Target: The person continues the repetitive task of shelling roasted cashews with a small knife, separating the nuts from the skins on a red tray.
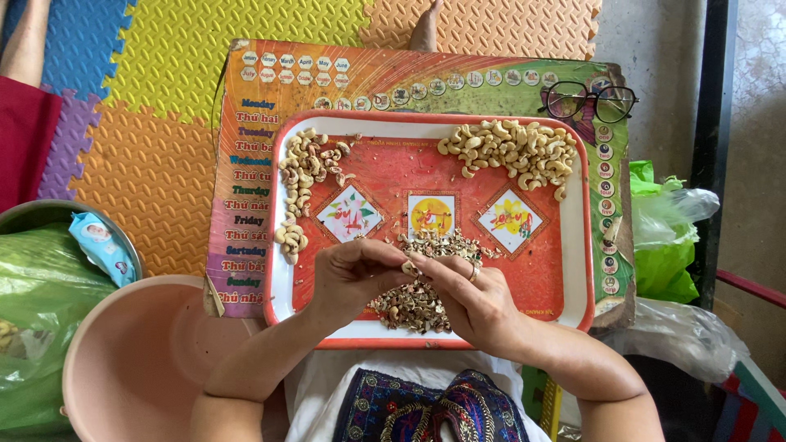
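Two hands meet over the near middle of one red tray [573,245]: the left hand [348,274] and the right hand [471,299] have their fingertips pressed together on a single cashew nut [407,267], pinching it between them just above a heap of broken shells [417,282]. A ring shows on one finger of the right hand. The tray holds three gatherings of nuts and husk: one pile of pale peeled cashews [512,151] at the far right corner, one looser string of unpeeled cashews [303,176] down the left side, and the shell heap in the near middle; the nuts themselves are too many to count. Three square pictures are printed on the tray floor. The tray rests on one colourful board [246,196] printed with words, and one pair of glasses [588,101] lies on the board's far right corner. The board sits on foam floor mats [164,106] in yellow, orange, blue and purple. Near left stand one pink basin [131,352] and one metal bowl holding a green plastic bag [37,303]; another green bag [667,245] lies at the right by a concrete floor.
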